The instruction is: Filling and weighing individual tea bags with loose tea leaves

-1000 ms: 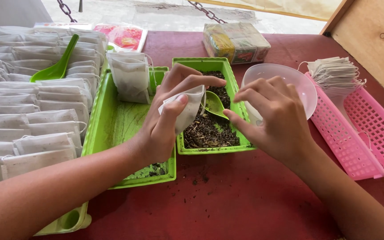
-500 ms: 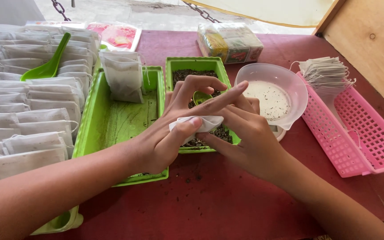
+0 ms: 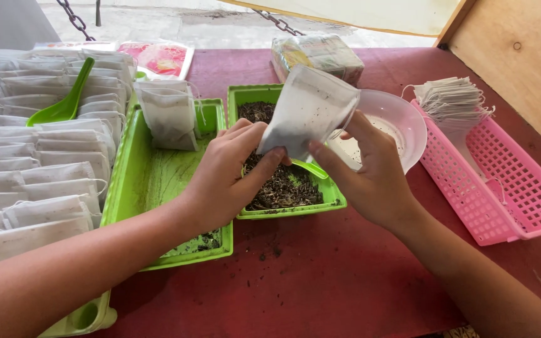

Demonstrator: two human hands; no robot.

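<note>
Dark red cloth covers the desk (image 3: 345,275), with pale concrete ground and two hanging chains beyond its far edge. Both bare forearms reach in from the near side and meet over the small green plastic tray of dark loose leaves (image 3: 283,181). The left hand (image 3: 226,175) is palm down, fingers curled, its fingertips pinching the lower edge of a white paper filter bag (image 3: 308,112); the right hand (image 3: 370,175) is turned with the thumb side up, thumb and forefinger pressed on the same bag's lower right corner, so each grip is clamped on the bag. That bag is lifted above the small tray, tilted with its upper end leaning right toward the translucent pale pink plastic bowl (image 3: 396,125), and dark specks show through the paper. A small green plastic scoop (image 3: 311,168) lies under the right thumb; whether the hand touches it I cannot tell. Left of the small tray is one larger green plastic tray (image 3: 151,181), with a bundle of filled white bags (image 3: 169,116) standing at its far end. Many flat white bags (image 3: 39,156) lie in rows at far left, too many to count, with one big green plastic scoop (image 3: 64,103) on them. One pink plastic lattice basket (image 3: 502,181) on the right holds a stack of empty stringed white bags (image 3: 455,100).
</note>
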